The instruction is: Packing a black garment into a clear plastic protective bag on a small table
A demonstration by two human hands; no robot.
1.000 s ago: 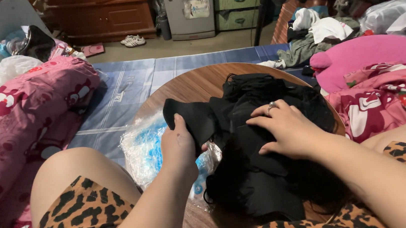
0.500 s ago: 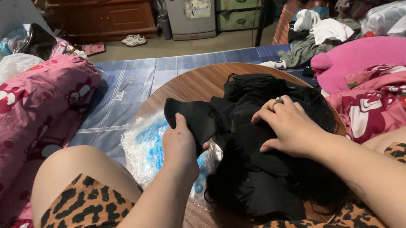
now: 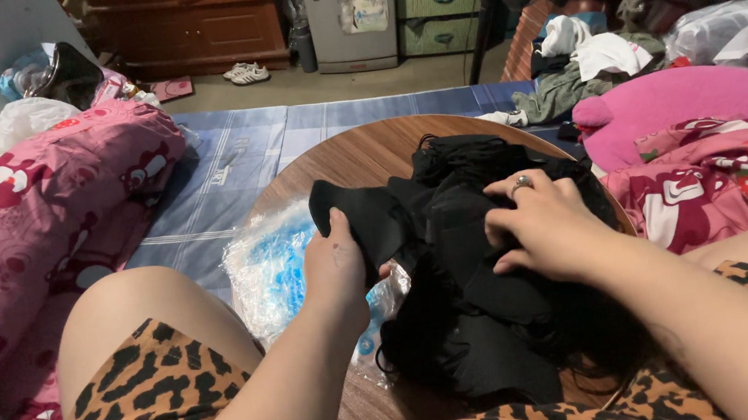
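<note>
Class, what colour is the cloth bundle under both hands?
Black cloth bundle, plain; the head view shows it.

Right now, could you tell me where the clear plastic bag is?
In the head view, the clear plastic bag lies on the left part of the round wooden table, just left of the left hand and partly under the black garment.

**Colours and patterns**

The garment (image 3: 483,282) was plain black. The table (image 3: 360,160) was brown woodgrain. The bag (image 3: 273,267) was clear plastic with blue print. The shorts (image 3: 149,400) carried a leopard pattern, tan with black spots. The mat (image 3: 239,159) was blue-grey with pale stripes. The bolster (image 3: 42,226) was pink with red-and-white figures. The cushion (image 3: 678,104) was solid magenta. The ring (image 3: 520,183) was silver.
</note>
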